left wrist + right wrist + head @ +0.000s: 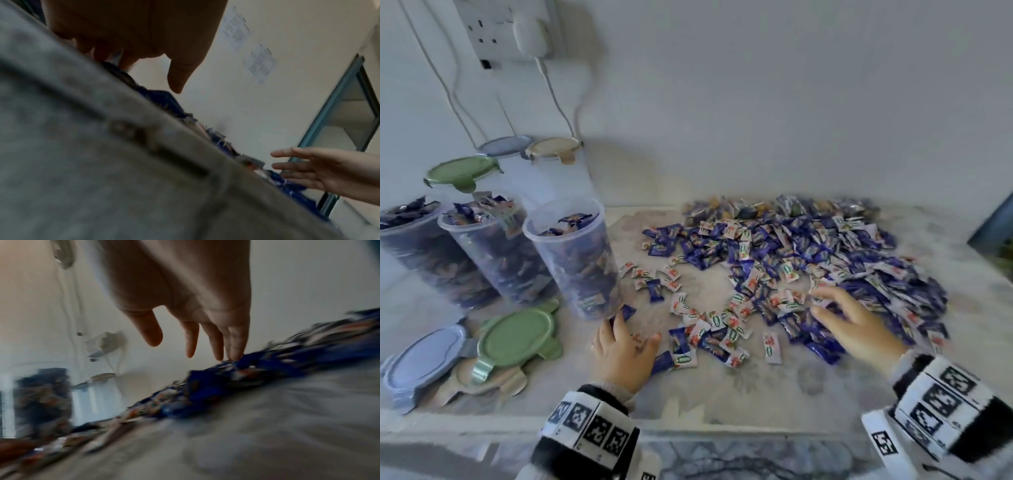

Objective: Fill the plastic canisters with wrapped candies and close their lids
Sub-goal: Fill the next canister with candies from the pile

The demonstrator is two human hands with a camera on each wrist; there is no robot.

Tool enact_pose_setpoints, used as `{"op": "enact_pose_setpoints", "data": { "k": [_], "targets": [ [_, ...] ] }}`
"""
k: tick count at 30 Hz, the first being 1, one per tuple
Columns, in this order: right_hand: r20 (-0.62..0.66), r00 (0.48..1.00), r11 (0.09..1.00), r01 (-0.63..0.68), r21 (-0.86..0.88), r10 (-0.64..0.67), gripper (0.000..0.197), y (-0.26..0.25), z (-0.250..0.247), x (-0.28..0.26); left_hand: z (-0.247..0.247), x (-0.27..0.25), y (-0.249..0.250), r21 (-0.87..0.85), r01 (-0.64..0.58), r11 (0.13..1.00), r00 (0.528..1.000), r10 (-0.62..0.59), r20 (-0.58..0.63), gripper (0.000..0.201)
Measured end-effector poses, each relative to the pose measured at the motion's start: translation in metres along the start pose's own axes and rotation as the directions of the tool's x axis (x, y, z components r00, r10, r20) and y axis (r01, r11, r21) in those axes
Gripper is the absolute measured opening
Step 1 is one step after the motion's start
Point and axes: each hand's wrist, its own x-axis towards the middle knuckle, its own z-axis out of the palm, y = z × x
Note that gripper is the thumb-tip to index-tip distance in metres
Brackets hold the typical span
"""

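Observation:
Three clear lidless canisters stand at the left, packed with candies; the nearest canister [575, 257] shows blurred in the right wrist view [41, 402]. A wide pile of blue and white wrapped candies [808, 253] covers the table's middle and right. My left hand [626, 335] lies palm down by the nearest canister's base, fingers on a few loose candies, gripping nothing I can see. My right hand [849, 318] is spread over the pile's near edge, with its fingertips [236, 355] touching wrappers. In the left wrist view the right hand [308, 168] shows with straight fingers.
Loose lids lie at the front left: a green lid [517, 337], a blue lid [421, 359] and a beige lid [482, 380]. Lidded canisters [462, 173] stand behind, by the wall. A charger [530, 34] hangs from a socket above. A dark framed object [993, 233] stands at the right edge.

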Motion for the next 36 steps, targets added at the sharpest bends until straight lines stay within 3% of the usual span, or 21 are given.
{"op": "enact_pose_setpoints", "data": {
  "k": [3,5,7,9,12,15,19,22,25,29,36],
  "targets": [
    [-0.164,0.986,0.987,-0.012,-0.163,-0.015,0.033,0.019,-0.016,-0.003,0.005,0.001,0.002,0.084,-0.083,0.993,0.995,0.077,0.064,0.077],
    [-0.223,0.974,0.952,-0.111,-0.284,0.047,0.04,0.027,-0.025,0.001,0.008,-0.002,0.007,0.127,-0.148,0.981,0.983,0.132,0.13,0.076],
    [-0.182,0.963,0.914,-0.251,-0.32,0.201,0.047,0.032,-0.03,0.006,0.013,-0.007,0.014,0.137,-0.213,0.967,0.965,0.186,0.186,0.074],
    [-0.075,0.952,0.926,-0.308,-0.218,0.298,0.051,0.031,-0.028,0.008,0.019,-0.014,0.022,0.131,-0.263,0.956,0.95,0.233,0.208,0.073],
    [0.044,0.972,0.971,-0.228,-0.074,0.231,0.051,0.018,-0.014,0.001,0.029,-0.025,0.033,0.113,-0.301,0.947,0.933,0.268,0.24,0.072],
    [0.111,0.983,0.98,-0.125,-0.154,0.143,0.055,0.01,0.002,-0.008,0.038,-0.032,0.039,0.09,-0.331,0.939,0.919,0.3,0.255,0.074],
    [0.156,0.983,0.982,-0.066,-0.18,0.094,0.056,0.01,0.017,-0.025,0.045,-0.038,0.039,0.015,-0.361,0.933,0.918,0.352,0.18,0.082],
    [0.037,0.995,0.952,-0.074,-0.298,0.089,0.057,0.017,0.027,-0.037,0.047,-0.043,0.038,0.003,-0.389,0.921,0.909,0.383,0.165,0.085],
    [-0.085,0.977,0.882,-0.214,-0.419,0.197,0.066,0.025,0.034,-0.046,0.052,-0.045,0.041,0.105,-0.416,0.903,0.902,0.396,0.174,0.084],
    [-0.166,0.961,0.845,-0.275,-0.459,0.222,0.084,0.036,0.042,-0.044,0.059,-0.044,0.046,0.219,-0.454,0.863,0.886,0.413,0.209,0.09],
    [-0.144,0.988,0.852,-0.116,-0.511,0.049,0.083,0.031,0.055,-0.022,0.063,-0.044,0.045,0.197,-0.564,0.802,0.821,0.519,0.239,0.067]
  ]
}}
